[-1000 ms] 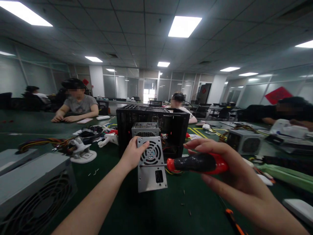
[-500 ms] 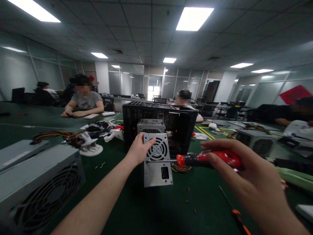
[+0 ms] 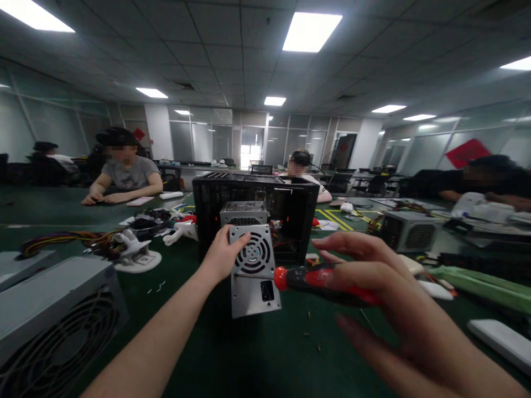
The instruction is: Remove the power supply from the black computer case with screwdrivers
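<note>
Our left hand (image 3: 219,257) grips the fan-grille panel (image 3: 245,296); our right hand (image 3: 398,309) loosely holds the screwdriver (image 3: 309,277), thumb apart.
Shaft (image 3: 255,276) points left across panel; panel's long axis near upright, slightly tilted; left hand nearer, touching upper left edge; black case (image 3: 301,221) on far side.

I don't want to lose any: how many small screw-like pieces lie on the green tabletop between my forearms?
3 visible: the farthest piece, the middle piece just nearer you, and the nearest piece, slightly to their right. Your right hand may hide more.
</note>
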### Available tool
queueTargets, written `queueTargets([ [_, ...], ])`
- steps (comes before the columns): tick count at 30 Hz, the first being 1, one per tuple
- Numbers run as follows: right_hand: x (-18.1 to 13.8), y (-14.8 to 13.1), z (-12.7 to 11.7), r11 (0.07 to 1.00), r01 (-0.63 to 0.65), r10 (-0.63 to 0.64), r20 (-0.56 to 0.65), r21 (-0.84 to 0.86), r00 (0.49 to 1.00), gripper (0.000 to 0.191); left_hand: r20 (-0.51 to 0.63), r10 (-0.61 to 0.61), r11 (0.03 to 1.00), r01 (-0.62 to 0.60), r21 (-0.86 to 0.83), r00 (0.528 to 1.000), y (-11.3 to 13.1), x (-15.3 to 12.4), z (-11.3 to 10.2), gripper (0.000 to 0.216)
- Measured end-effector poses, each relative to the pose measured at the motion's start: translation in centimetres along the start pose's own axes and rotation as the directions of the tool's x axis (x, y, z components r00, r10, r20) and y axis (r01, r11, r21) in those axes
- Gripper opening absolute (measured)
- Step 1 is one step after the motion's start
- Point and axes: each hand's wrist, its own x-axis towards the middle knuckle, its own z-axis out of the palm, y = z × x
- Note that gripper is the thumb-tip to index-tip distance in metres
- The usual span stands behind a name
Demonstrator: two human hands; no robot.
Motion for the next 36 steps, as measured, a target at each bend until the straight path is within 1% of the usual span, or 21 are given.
queueTargets([
  [2,0.2,-0.3,-0.2,1.0,0.006,-0.007,0.048,0.029,0.999,0.041,-0.002,-0.017,1.0,0.017,-0.011,1.0,0.1,0.0,0.0,0.048],
  [5,0.6,-0.7,-0.5,0.993,0.009,-0.023,0.112,0.117,0.993,0.043,-0.005,-0.043,0.998,0.043,-0.04,0.999,0.1,0.1,-0.1,0.055],
  [7,0.7,-0.9,-0.6,0.983,0.018,-0.04,0.116,0.184,0.992,0.042,0.004,-0.055,0.997,0.056,-0.06,0.998,0.1,0.2,-0.1,0.059],
  [10,0.8,-1.3,-0.4,0.971,0.011,-0.027,0.064,0.24,0.998,0.036,-0.01,-0.072,0.995,0.072,-0.064,0.997,-0.2,0.3,-0.2,0.063],
  [12,0.9,-1.2,0.1,0.979,-0.006,0.006,0.004,0.203,1.0,0.03,-0.021,-0.088,0.995,0.087,-0.048,0.996,-0.3,0.3,-0.4,0.066],
  [14,1.1,-0.9,1.0,0.989,-0.047,0.065,-0.131,0.141,0.989,0.026,-0.023,-0.089,0.996,0.088,-0.022,0.996,-0.3,0.3,-0.5,0.068],
  [15,1.3,-0.5,1.6,0.989,-0.076,0.102,-0.214,0.124,0.972,0.023,-0.022,-0.084,0.996,0.083,-0.005,0.996,-0.2,0.3,-0.5,0.068],
  [17,1.7,0.4,2.9,0.985,-0.11,0.152,-0.362,0.134,0.92,0.016,-0.025,-0.074,0.997,0.074,0.03,0.997,0.0,0.2,-0.6,0.068],
  [19,2.1,1.5,3.9,0.982,-0.08,0.148,-0.438,0.171,0.887,0.016,-0.033,-0.071,0.996,0.073,0.056,0.997,0.1,0.2,-0.6,0.068],
  [21,2.4,2.2,4.4,0.978,-0.003,0.102,-0.47,0.206,0.877,0.015,-0.033,-0.07,0.995,0.072,0.065,0.997,0.1,0.2,-0.6,0.068],
  [22,2.4,2.5,4.4,0.974,0.034,0.076,-0.468,0.222,0.881,0.014,-0.033,-0.065,0.996,0.068,0.066,0.997,0.1,0.2,-0.7,0.068],
  [24,2.3,2.5,3.6,0.965,0.085,0.026,-0.414,0.248,0.91,0.017,-0.031,-0.054,0.996,0.056,0.064,0.998,0.1,0.3,-0.7,0.068],
  [25,2.1,2.4,2.9,0.96,0.084,0.016,-0.35,0.268,0.937,0.02,-0.028,-0.052,0.997,0.053,0.059,0.998,0.0,0.3,-0.7,0.068],
  [27,1.8,2.0,1.2,0.948,0.04,0.014,-0.168,0.316,0.986,0.029,-0.022,-0.054,0.998,0.054,0.041,0.998,0.0,0.3,-0.7,0.068],
  [29,1.5,1.6,-0.3,0.936,-0.013,0.01,0.011,0.353,1.0,0.037,-0.02,-0.066,0.998,0.067,0.02,0.998,-0.1,0.4,-0.7,0.069],
  [31,1.3,1.5,-1.3,0.923,-0.024,-0.026,0.125,0.383,0.992,0.036,-0.024,-0.081,0.997,0.082,0.007,0.996,-0.2,0.4,-0.7,0.071],
  [33,1.2,1.5,-1.7,0.913,-0.01,-0.071,0.184,0.407,0.98,0.032,-0.025,-0.096,0.995,0.096,-0.002,0.995,-0.3,0.4,-0.7,0.072],
  [36,1.3,1.5,-1.7,0.917,-0.018,-0.061,0.183,0.4,0.981,0.027,-0.022,-0.105,0.995,0.104,-0.004,0.994,-0.3,0.4,-0.7,0.073],
])
